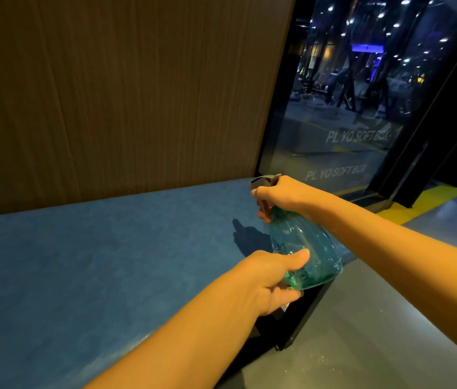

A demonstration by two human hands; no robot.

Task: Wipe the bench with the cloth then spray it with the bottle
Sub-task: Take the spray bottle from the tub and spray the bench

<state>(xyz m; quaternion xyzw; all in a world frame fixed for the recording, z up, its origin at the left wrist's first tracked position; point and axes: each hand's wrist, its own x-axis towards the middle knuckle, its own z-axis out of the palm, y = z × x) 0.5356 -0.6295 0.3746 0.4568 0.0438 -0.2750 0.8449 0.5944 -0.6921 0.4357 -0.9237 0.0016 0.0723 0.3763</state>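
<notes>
A clear green spray bottle [310, 248] with a grey trigger head is held tilted above the right end of the blue padded bench [95, 262], its nozzle pointing left. My right hand [278, 196] grips the neck and trigger. My left hand [272, 279] cups the bottle's base from below, thumb on its side. The bottle casts a shadow on the bench. No cloth is in view.
A wooden wall panel [123, 88] rises behind the bench. A black-framed glass door [342, 113] stands at the right with lettering on it. Grey floor [376, 332] and a yellow strip [418, 204] lie right of the bench's black end.
</notes>
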